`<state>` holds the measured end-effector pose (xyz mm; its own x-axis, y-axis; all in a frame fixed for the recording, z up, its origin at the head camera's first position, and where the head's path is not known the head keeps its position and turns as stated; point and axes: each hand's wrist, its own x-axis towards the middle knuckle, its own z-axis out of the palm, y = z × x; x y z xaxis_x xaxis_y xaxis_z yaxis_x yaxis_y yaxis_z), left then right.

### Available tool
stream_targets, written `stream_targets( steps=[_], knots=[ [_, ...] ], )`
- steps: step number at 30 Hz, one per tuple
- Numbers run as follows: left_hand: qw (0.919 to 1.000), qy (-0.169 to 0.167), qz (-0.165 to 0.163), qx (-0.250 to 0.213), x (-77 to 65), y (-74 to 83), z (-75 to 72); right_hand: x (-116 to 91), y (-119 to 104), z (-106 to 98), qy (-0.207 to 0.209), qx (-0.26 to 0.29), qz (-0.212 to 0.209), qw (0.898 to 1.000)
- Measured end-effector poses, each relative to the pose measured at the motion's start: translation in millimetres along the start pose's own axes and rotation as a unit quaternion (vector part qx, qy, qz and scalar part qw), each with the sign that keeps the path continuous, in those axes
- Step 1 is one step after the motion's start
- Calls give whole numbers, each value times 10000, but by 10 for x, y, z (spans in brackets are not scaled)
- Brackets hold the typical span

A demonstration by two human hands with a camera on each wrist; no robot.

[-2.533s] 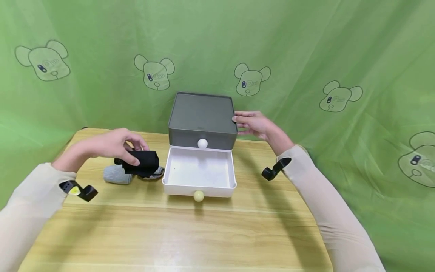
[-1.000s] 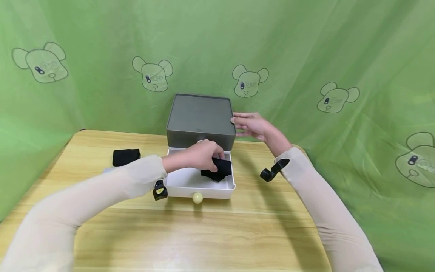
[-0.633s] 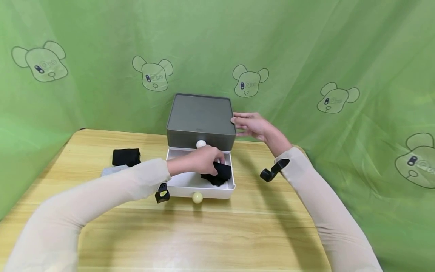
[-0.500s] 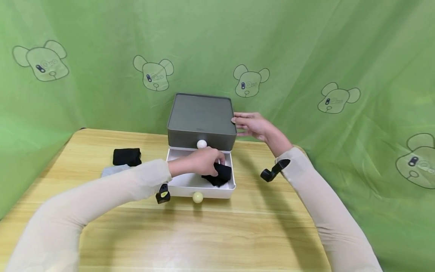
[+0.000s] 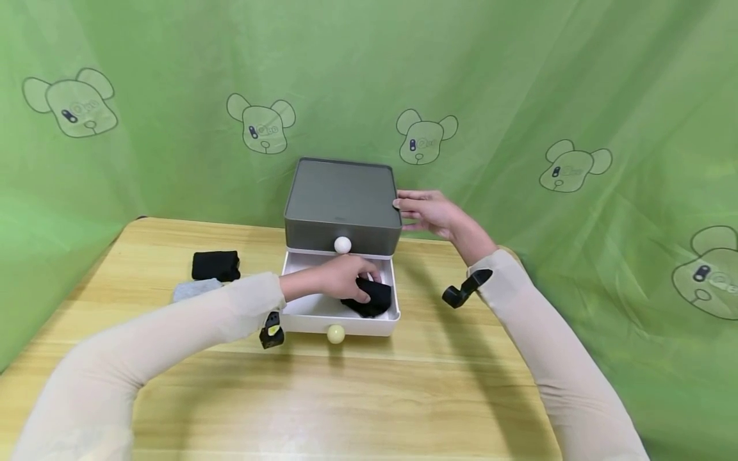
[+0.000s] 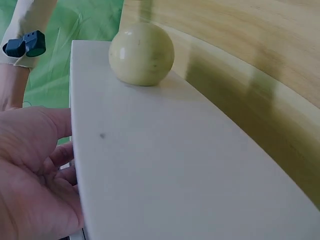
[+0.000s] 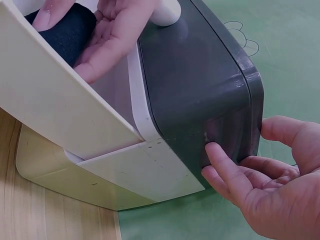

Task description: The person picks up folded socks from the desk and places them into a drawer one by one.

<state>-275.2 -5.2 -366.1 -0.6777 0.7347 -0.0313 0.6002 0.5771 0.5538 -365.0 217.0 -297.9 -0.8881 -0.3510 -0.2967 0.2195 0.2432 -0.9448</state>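
Note:
My left hand (image 5: 346,278) reaches into the pulled-out white drawer (image 5: 346,326) and holds a rolled black sock (image 5: 376,298) low inside it. The thumb (image 7: 47,15) lies over the roll, and the other fingers reach round its far side. In the left wrist view, the drawer's front and its pale yellow knob (image 6: 141,54) hide the sock. My right hand (image 5: 429,213) rests against the right side of the small cabinet (image 5: 343,192), fairly straight fingers (image 7: 227,167) on the dark grey side wall and thumb by the top edge.
A second rolled black sock (image 5: 215,266) and a grey one (image 5: 196,289) lie on the wooden table (image 5: 346,403) left of the cabinet, the grey one partly behind my left sleeve. The upper grey drawer, with a white knob (image 5: 343,245), is closed. A green curtain (image 5: 346,64) hangs behind.
My left hand has carried the black sock from the table's left side into the drawer and lowered it there. In the last half second the hand shifted slightly left. The right hand stays put.

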Motion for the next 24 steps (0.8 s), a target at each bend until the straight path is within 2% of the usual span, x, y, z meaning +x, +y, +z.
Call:
stream_targets(
  steps=[13,24],
  knots=[
    [9997,-211,13,112,-64,80,-59,-19,-16,6,20,91,-2,10000],
    [9995,-279,-124,-61,-102,107,-108,-29,-11,15,10,13,19,10000]
  ],
)
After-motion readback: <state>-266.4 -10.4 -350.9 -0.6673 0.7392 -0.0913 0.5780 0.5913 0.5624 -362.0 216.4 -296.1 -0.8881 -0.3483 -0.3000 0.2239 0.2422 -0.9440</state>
